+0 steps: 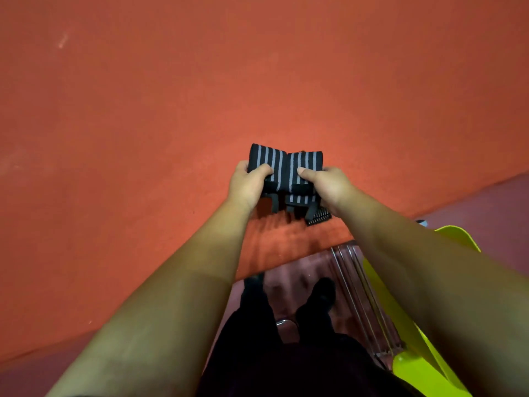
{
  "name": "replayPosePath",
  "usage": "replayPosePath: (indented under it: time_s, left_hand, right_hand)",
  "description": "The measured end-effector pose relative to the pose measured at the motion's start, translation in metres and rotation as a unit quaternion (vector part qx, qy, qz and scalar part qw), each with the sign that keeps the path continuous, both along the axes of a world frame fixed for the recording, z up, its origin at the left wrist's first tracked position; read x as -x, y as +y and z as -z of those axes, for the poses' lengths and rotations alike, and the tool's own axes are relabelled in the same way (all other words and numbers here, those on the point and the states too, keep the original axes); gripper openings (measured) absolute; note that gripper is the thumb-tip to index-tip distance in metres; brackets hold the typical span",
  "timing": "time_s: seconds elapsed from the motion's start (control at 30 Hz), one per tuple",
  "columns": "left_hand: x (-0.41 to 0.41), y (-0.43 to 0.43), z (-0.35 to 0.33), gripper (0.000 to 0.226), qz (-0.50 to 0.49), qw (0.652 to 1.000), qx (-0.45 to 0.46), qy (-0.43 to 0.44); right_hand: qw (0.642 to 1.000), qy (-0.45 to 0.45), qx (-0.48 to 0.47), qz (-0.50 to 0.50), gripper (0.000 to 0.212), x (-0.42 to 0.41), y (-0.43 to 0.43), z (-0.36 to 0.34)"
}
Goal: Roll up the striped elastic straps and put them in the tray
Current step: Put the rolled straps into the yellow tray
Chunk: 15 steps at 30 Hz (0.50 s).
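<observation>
Two striped elastic straps [286,170], black with pale grey lines, sit side by side and touching, each gathered into a thick bundle with the stripes running from near to far. The left roll [264,163] is tilted slightly away from the right roll [308,161], so the pair forms a shallow V at the far edge. Black tab ends [294,209] hang loose from the near side of the bundles, and a short striped end [320,218] pokes out below the right one.

The left hand [246,188] has its grip closed on the left roll, thumb pressed on top and fingers curled round the outer side. The right hand [329,187] mirrors it, its grip closed on the right roll, thumb on top near the middle seam. Both forearms reach in from the near corners.

The straps are held over the near edge of a wide orange-red surface [257,81]; whether they rest on it or hang just above it I cannot tell.

Below that edge lies a dull purple floor [486,202]. The person's dark trousers [286,356] and a dark shoe [324,292] show between the arms. To the near right stands a bright yellow-green chair [423,368] with metal legs [361,282].
</observation>
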<state>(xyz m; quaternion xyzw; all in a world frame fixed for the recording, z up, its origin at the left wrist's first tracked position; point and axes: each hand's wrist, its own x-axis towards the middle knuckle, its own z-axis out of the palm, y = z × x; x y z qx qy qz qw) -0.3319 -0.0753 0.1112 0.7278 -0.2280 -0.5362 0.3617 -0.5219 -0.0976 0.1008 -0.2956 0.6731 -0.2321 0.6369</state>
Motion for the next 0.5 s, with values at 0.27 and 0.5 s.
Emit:
replayPosePath:
  time_s: [0.27, 0.5]
  left_hand:
    - [0.145, -0.007, -0.011, 0.026, 0.140, 0.989, -0.025, 0.049]
    - [0.271, 0.019, 0.007, 0.036, 0.298, 0.948, -0.091, 0.056]
  right_hand:
    - [0.985, -0.057, -0.049, 0.158, 0.029, 0.141, 0.039, -0.010]
    - [0.949, -0.078, -0.083, 0.295, 0.058, 0.249, 0.114, -0.009]
